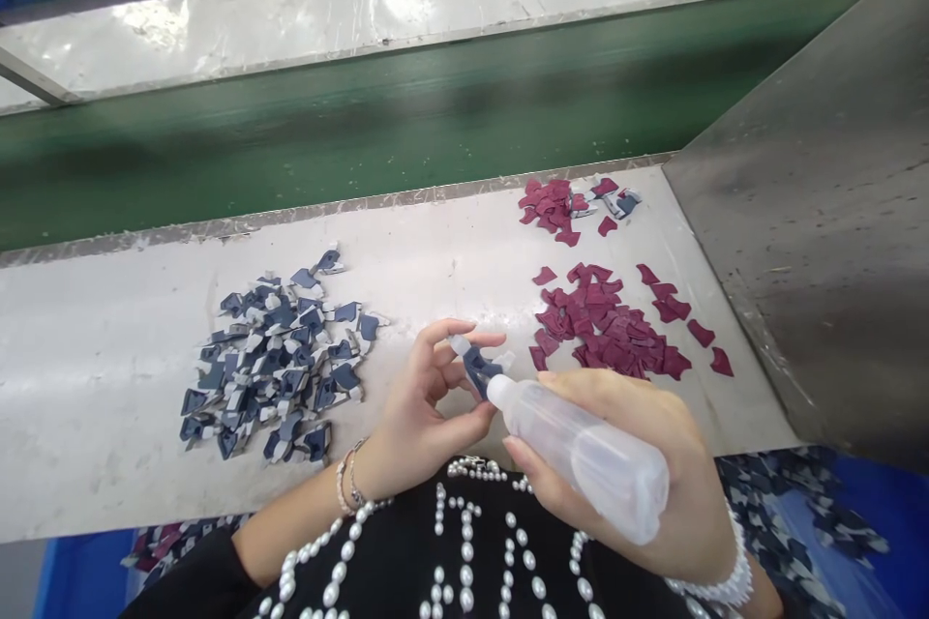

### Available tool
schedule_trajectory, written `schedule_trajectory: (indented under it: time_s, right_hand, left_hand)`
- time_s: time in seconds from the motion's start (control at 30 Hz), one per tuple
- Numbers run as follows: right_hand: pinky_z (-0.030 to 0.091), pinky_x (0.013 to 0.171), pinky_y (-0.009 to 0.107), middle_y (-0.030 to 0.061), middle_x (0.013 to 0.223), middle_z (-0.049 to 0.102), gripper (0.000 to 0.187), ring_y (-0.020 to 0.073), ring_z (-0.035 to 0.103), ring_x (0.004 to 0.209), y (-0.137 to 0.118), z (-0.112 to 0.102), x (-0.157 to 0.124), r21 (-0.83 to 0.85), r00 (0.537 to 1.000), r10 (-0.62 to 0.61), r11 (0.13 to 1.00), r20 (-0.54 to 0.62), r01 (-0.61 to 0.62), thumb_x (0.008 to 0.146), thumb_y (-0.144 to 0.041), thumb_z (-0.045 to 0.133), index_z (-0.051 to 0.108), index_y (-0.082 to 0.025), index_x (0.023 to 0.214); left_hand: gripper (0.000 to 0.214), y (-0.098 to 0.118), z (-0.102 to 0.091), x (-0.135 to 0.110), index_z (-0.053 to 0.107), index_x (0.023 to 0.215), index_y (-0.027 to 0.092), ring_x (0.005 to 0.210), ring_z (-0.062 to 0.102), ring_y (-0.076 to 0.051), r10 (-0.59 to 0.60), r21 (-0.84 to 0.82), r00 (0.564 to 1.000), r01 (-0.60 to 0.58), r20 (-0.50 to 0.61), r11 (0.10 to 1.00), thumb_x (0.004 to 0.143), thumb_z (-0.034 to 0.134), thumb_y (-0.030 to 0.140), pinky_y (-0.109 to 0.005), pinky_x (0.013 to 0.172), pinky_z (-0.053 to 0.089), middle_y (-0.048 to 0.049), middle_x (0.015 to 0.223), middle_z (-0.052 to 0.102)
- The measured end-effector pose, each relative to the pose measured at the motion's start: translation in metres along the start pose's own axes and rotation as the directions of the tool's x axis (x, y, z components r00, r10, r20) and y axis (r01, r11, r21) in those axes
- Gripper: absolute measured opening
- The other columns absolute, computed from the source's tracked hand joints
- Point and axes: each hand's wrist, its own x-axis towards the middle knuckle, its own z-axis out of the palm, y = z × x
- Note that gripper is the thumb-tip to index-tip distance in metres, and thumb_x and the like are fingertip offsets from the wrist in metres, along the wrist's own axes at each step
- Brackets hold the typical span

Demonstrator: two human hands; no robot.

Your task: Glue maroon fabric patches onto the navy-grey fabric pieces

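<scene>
At the narrow end of the bottle point(584, 455): blue part point(477, 369), touching or nearly so.
Left hand point(413, 411): pinching the part, left of the bottle; nearer hand.
Right hand point(682, 469): wrapped round the bottle, long axis slanting up-left toward the part.
Red pieces point(616, 334): beyond the bottle.
Blue pile point(272, 368): well left of it.

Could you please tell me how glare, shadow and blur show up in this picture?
Head view: bright glare patches on the pale far ledge; head view: soft dark bands across the green strip; head view: the left hand, right hand and translucent bottle look fairly sharp, without obvious motion smear.
</scene>
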Motion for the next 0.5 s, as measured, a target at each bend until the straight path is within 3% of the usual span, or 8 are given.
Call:
schedule_trajectory:
  time_s: [0.5]
  right_hand:
    - [0.052,0.048,0.024,-0.0028,0.069,0.067,0.024,0.0136,0.065,0.054,0.000,-0.009,-0.013,-0.172,0.997,-0.029,0.984,0.075,0.041,0.080,-0.028,0.067,0.044,-0.025,0.074]
  left_hand:
    - [0.059,0.000,-0.001,0.002,0.039,0.131,0.029,0.088,0.069,-0.015,0.054,0.058,0.999,-0.054,-0.004,0.997,0.085,0.066,0.005,-0.029,0.079,0.057,-0.0111,0.132,0.058]
